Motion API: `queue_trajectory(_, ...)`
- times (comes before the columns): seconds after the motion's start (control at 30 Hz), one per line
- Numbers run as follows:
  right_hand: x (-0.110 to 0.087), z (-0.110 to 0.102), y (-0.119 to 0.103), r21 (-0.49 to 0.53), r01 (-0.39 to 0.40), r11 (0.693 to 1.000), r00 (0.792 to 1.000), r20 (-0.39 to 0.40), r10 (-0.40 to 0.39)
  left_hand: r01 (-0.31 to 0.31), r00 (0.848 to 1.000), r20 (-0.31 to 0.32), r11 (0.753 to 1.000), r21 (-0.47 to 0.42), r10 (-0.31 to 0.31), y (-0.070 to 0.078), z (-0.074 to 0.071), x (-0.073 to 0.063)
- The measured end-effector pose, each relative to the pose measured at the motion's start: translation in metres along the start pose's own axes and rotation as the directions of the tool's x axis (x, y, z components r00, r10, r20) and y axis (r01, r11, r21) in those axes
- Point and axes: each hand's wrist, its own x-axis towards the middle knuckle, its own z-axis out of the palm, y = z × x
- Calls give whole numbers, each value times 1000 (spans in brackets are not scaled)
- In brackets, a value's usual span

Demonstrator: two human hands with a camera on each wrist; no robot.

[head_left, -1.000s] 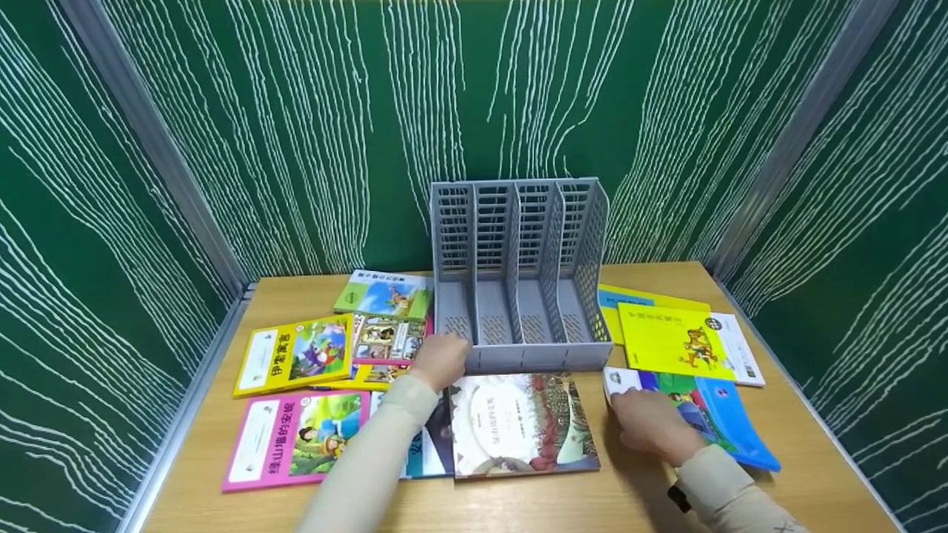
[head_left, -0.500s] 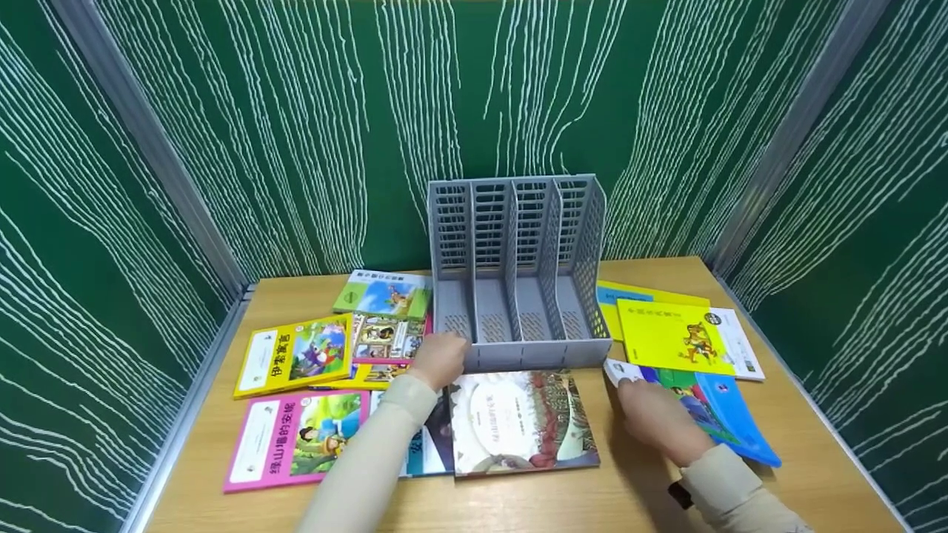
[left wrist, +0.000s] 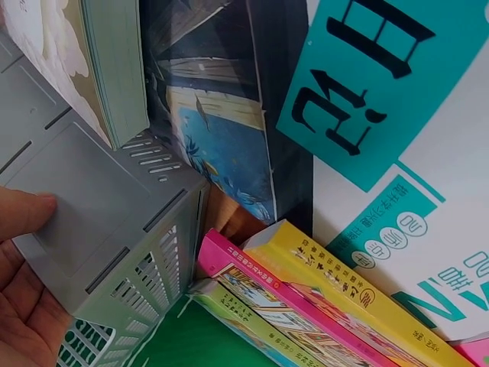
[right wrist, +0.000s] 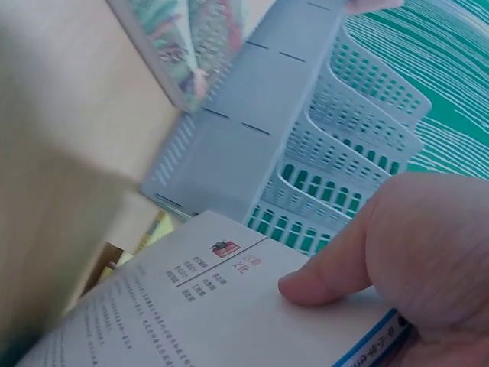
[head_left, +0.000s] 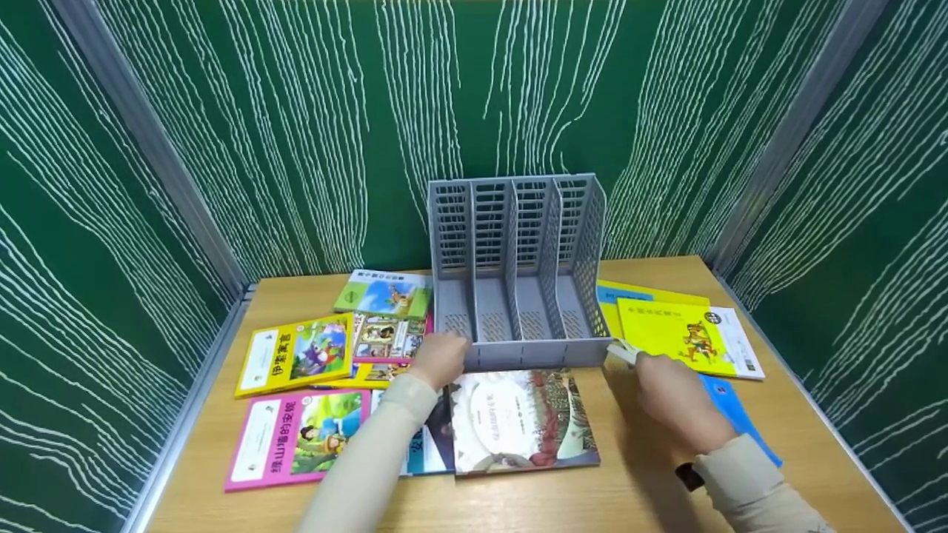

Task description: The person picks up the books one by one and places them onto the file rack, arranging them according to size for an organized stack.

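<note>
In the head view, a grey magazine rack with upright dividers stands at the table's middle. My left hand grips its front left corner; in the left wrist view the thumb lies on the front panel and the fingers curl around the edge. My right hand holds a blue book by its left edge, which is raised and tilted beside the rack's front right corner. Its white printed page side faces the right wrist view, the thumb pressing on it. My hand hides much of the cover.
Right of the rack lie yellow books, overlapping. Before the rack lies a picture book with a pale cover. To the left are a pink book, a yellow book and a green book. Green walls enclose the wooden table.
My right hand has moved slightly right and lifted the blue book's left edge, tilting it up. The left hand has stayed on the rack's corner.
</note>
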Motion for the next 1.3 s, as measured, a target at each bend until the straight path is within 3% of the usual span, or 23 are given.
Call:
queue_trajectory(0.13,3,-13,2,-15,-3,1000,1000,-20,3,-3,1000,-16,1000,13,3,1,-1,0)
queue_trajectory(0.23,6,-25,6,-12,-52,999,999,-12,52,-1,1000,-8,1000,15,1,2,-1,0)
queue_trajectory(0.4,12,-45,12,49,-159,986,987,0,159,10,1000,9,1000,3,-10,1,-1,-1)
queue_trajectory(0.67,14,-64,12,135,-224,965,974,17,224,22,999,25,1000,-18,-21,1,-1,-2)
queue_trajectory(1.0,8,-74,1,168,-145,975,981,-103,163,15,1000,-4,1000,-7,-15,3,-3,-1)
queue_trajectory(1.3,4,-77,-10,218,-82,972,956,-258,139,11,1000,-5,999,-31,-11,4,-4,-1)
